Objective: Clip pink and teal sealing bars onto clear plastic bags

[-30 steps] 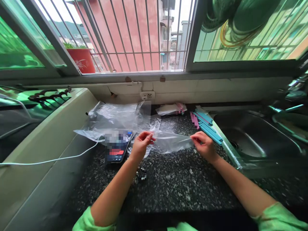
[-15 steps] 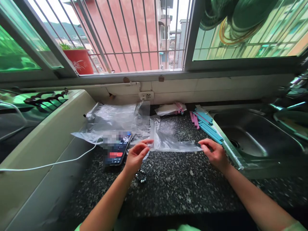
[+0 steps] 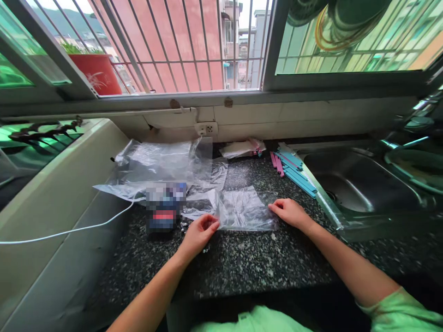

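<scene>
A clear plastic bag (image 3: 244, 210) lies spread on the dark speckled counter (image 3: 238, 263), slightly crinkled. My left hand (image 3: 200, 231) pinches its lower left edge between thumb and fingers. At the bag's right side, my right hand (image 3: 290, 213) has its fingers closed on the edge. More clear plastic bags (image 3: 162, 159) are piled behind and to the left. Beads of a bracelet (image 3: 206, 249) show partly beside my left wrist.
A phone (image 3: 164, 214), partly blurred out, lies left of my left hand near a white cable (image 3: 86, 234). Blue strips (image 3: 297, 177) and pink strips (image 3: 277, 164) lie beside the steel sink (image 3: 360, 184). A small packet (image 3: 242, 148) rests near the wall socket (image 3: 206, 129).
The bag, held up and folded narrow before, is now laid flatter on the counter. Both hands have come closer together, the right one moving left. The view has tilted down slightly.
</scene>
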Demonstrator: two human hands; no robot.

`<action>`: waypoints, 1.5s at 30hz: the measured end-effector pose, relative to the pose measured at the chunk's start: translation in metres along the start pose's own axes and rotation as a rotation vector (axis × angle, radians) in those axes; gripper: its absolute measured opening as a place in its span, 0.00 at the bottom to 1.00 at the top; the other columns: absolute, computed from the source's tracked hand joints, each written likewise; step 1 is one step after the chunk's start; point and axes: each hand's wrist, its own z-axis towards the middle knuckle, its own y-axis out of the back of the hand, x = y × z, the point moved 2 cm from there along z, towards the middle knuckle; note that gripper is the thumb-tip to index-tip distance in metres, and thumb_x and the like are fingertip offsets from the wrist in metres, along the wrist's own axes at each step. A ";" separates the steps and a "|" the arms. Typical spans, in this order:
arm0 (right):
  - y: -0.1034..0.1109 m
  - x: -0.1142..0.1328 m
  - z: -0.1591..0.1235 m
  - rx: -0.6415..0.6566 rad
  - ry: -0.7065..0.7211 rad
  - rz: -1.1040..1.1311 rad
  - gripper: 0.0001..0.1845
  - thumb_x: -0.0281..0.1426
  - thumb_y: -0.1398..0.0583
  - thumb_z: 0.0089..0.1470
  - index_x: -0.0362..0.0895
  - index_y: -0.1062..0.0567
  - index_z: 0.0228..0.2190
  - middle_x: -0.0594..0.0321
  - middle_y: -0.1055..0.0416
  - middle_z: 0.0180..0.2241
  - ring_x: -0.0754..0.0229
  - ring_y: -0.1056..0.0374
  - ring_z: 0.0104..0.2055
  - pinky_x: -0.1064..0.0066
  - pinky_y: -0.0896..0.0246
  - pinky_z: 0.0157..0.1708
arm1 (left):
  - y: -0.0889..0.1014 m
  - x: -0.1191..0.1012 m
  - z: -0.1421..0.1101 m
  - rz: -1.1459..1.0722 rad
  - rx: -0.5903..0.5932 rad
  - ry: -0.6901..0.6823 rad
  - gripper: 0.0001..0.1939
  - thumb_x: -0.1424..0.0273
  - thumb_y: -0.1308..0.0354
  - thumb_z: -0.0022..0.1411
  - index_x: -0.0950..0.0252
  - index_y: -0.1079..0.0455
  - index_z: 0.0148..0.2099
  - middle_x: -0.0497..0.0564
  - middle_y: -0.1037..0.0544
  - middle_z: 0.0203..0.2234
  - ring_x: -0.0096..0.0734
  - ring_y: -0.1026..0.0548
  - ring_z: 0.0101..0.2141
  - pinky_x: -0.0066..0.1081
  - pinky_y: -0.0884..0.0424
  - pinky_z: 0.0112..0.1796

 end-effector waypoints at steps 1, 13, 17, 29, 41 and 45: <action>0.000 0.002 -0.001 0.030 -0.034 -0.029 0.17 0.42 0.46 0.49 0.44 0.26 0.21 0.62 0.28 0.22 0.62 0.34 0.24 0.74 0.50 0.23 | -0.001 0.001 0.000 0.024 0.002 -0.015 0.12 0.61 0.43 0.46 0.66 0.31 0.28 0.48 0.28 0.22 0.29 0.31 0.27 0.28 0.35 0.31; 0.004 0.008 -0.025 -0.088 0.214 0.309 0.11 0.36 0.46 0.47 0.43 0.31 0.21 0.66 0.34 0.19 0.65 0.39 0.22 0.75 0.46 0.23 | -0.001 0.004 0.000 0.164 -0.055 -0.078 0.13 0.61 0.49 0.52 0.66 0.33 0.27 0.48 0.29 0.21 0.29 0.32 0.25 0.28 0.37 0.29; 0.001 -0.001 -0.053 -0.177 0.219 0.258 0.12 0.37 0.46 0.49 0.44 0.31 0.22 0.66 0.34 0.19 0.64 0.38 0.22 0.73 0.44 0.24 | -0.002 0.007 0.000 0.151 -0.062 -0.060 0.13 0.61 0.48 0.52 0.66 0.34 0.26 0.47 0.30 0.20 0.29 0.32 0.25 0.28 0.36 0.29; -0.011 -0.011 -0.035 0.013 0.098 0.514 0.17 0.43 0.43 0.45 0.42 0.26 0.30 0.62 0.28 0.24 0.60 0.34 0.27 0.69 0.39 0.30 | -0.002 0.002 -0.002 -0.136 -0.067 0.092 0.17 0.56 0.43 0.47 0.66 0.35 0.26 0.46 0.30 0.15 0.24 0.32 0.17 0.26 0.35 0.22; -0.011 -0.003 -0.028 -0.022 0.229 0.519 0.12 0.38 0.43 0.47 0.43 0.29 0.21 0.64 0.34 0.23 0.64 0.39 0.26 0.72 0.43 0.29 | -0.004 0.001 -0.004 -0.390 -0.021 0.160 0.21 0.53 0.39 0.44 0.66 0.38 0.28 0.47 0.26 0.22 0.28 0.25 0.24 0.27 0.29 0.27; -0.010 -0.008 -0.031 -0.006 0.157 0.481 0.10 0.37 0.43 0.46 0.43 0.30 0.21 0.65 0.35 0.21 0.65 0.41 0.24 0.73 0.44 0.26 | -0.005 -0.001 -0.006 -0.141 0.018 0.082 0.19 0.54 0.45 0.50 0.66 0.36 0.27 0.45 0.29 0.16 0.22 0.33 0.16 0.23 0.37 0.19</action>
